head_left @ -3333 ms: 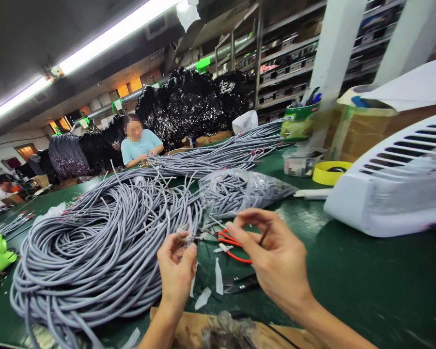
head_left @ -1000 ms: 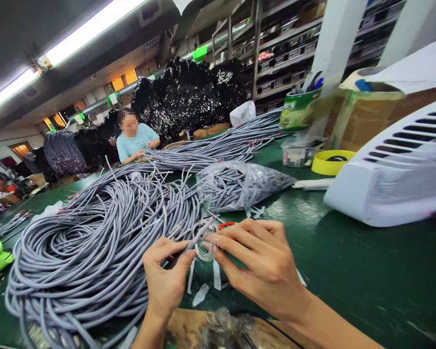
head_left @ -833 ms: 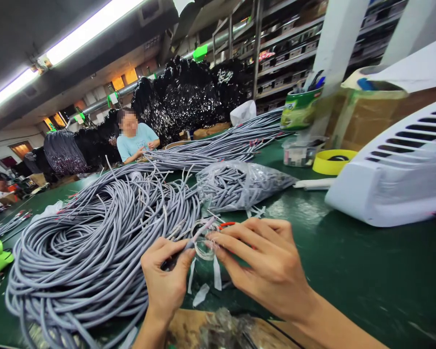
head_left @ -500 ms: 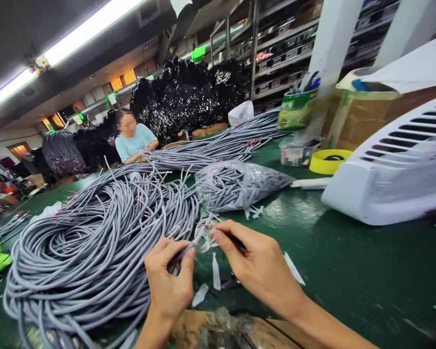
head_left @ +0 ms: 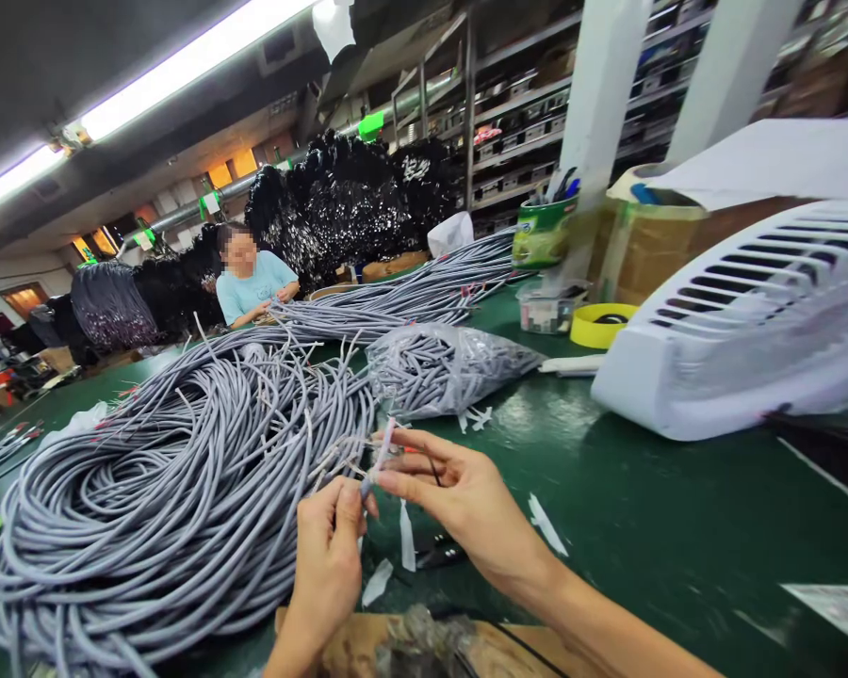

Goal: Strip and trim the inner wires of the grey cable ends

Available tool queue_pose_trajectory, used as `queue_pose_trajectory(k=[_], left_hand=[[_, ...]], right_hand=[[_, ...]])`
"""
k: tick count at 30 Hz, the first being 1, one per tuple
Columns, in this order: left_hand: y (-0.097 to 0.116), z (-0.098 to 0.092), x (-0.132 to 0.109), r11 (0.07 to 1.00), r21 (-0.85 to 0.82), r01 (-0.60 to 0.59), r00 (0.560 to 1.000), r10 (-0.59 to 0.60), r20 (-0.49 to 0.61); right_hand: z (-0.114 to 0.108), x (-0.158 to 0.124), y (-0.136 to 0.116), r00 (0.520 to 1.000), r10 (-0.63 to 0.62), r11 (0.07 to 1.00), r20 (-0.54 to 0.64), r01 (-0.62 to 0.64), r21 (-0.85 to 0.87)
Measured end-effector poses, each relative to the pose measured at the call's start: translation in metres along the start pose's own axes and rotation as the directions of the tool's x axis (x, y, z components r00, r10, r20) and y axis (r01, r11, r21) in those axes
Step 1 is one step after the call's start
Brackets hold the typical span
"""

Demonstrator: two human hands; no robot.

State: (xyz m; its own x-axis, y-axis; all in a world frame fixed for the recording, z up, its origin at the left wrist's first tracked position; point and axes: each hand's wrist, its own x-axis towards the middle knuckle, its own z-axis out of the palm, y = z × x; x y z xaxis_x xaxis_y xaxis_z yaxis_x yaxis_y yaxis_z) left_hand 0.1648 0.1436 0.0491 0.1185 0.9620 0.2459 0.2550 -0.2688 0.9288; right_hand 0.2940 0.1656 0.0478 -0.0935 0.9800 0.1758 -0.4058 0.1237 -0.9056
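A grey cable (head_left: 366, 487) is pinched in my left hand (head_left: 331, 541), its stripped end pointing up and away. Pale inner wires (head_left: 386, 443) fan out of that end, one of them pinkish. My right hand (head_left: 463, 485) comes in from the right, its thumb and fingertips closed around the bared wires. A thin dark strand crosses its fingers, and a bit of red shows behind them. Left of both hands lies a large coil of grey cables (head_left: 184, 471). Just beyond the fingers is a clear plastic bag (head_left: 445, 367) of short grey cable pieces.
White scraps (head_left: 408, 537) and a dark tool (head_left: 439, 551) lie below my hands on the green table (head_left: 650, 508). A white slatted housing (head_left: 735, 320), yellow tape roll (head_left: 600, 325) and green can (head_left: 544, 231) stand right. Across the table sits a person (head_left: 254, 282).
My right fingers have shifted from the loose wisps to the base of the bared wires, closer to my left hand. The view has turned slightly right.
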Motion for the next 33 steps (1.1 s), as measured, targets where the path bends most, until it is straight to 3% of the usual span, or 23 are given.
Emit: queue_pose_trajectory(k=[4,6,7,9,11,13,15,17,24,33], left_hand=[[-0.002,0.003,-0.001,0.999,-0.04,0.012,1.0,-0.013,-0.025],[-0.004,0.003,-0.001,0.999,-0.034,-0.003,0.998,0.002,-0.057],[-0.005,0.003,-0.001,1.0,-0.016,-0.016,0.996,0.014,-0.083],[-0.005,0.002,-0.001,0.998,0.035,-0.043,0.988,0.048,-0.149],[-0.004,0.0,-0.001,0.995,0.079,-0.066,0.973,0.082,-0.214],[-0.003,0.0,-0.001,0.99,0.105,-0.095,0.963,0.119,-0.243],[-0.002,0.0,-0.002,0.983,0.133,-0.128,0.957,0.157,-0.242],[-0.001,0.0,-0.002,0.975,0.164,-0.15,0.952,0.187,-0.24],[-0.002,0.001,-0.003,0.962,0.206,-0.18,0.948,0.225,-0.224],[-0.001,-0.001,-0.002,0.964,0.194,-0.184,0.946,0.227,-0.23]], right_hand=[[-0.003,0.002,0.0,0.985,-0.13,0.983,-0.114,0.113,-0.143],[-0.007,0.001,-0.002,0.939,-0.294,0.921,-0.177,0.228,-0.317],[-0.009,0.0,-0.003,0.894,-0.4,0.857,-0.202,0.287,-0.429],[-0.012,-0.002,-0.006,0.764,-0.625,0.638,-0.159,0.383,-0.668],[-0.013,-0.004,-0.008,0.622,-0.783,0.312,0.032,0.436,-0.844],[-0.011,-0.006,-0.008,0.519,-0.814,0.011,0.261,0.462,-0.887],[-0.008,-0.007,-0.008,0.47,-0.788,-0.144,0.398,0.488,-0.861],[-0.005,-0.007,-0.008,0.459,-0.772,-0.175,0.439,0.511,-0.842],[-0.008,-0.006,-0.008,0.481,-0.761,-0.164,0.436,0.507,-0.846],[-0.01,-0.004,-0.01,0.467,-0.769,-0.133,0.437,0.552,-0.824]])
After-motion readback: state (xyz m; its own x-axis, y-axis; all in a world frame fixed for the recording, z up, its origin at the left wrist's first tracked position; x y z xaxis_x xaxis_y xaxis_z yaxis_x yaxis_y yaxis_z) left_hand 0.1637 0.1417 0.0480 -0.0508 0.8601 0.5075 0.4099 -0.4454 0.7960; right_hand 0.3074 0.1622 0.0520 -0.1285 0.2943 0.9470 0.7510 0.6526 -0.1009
